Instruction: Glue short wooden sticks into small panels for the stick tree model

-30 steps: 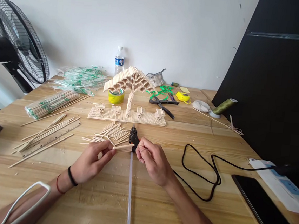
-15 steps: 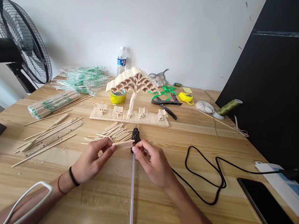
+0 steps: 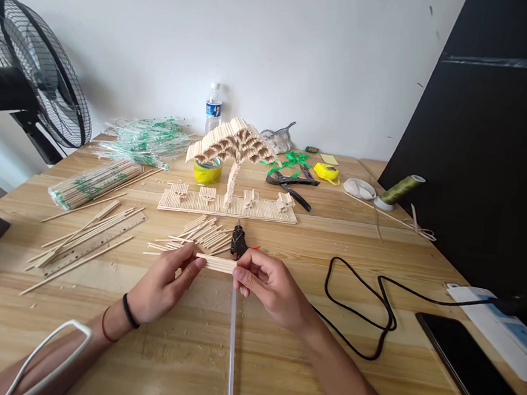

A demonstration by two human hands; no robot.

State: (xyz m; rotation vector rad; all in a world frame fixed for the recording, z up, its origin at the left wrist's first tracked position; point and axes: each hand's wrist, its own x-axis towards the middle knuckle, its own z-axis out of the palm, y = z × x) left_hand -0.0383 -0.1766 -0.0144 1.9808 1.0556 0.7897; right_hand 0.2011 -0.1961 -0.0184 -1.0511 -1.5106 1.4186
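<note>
My left hand and my right hand both pinch a small flat panel of glued wooden sticks, one at each end, just above the wooden table. Right behind the panel lies a black glue gun with a clear glue stick running toward me. A heap of short cut sticks lies beyond my left hand. Farther back stands a stick model: a tree with a wide canopy on a flat slatted base.
A ruler and long sticks lie at left, bundled skewers behind them, a fan at far left. Yellow tape roll, pliers, water bottle, green thread spool. A black cable loops right; a phone lies near the right edge.
The stick panel has tilted from slanting up on the right to lying nearly level. My right hand shifted its fingers along the panel's right end; the left hand barely moved.
</note>
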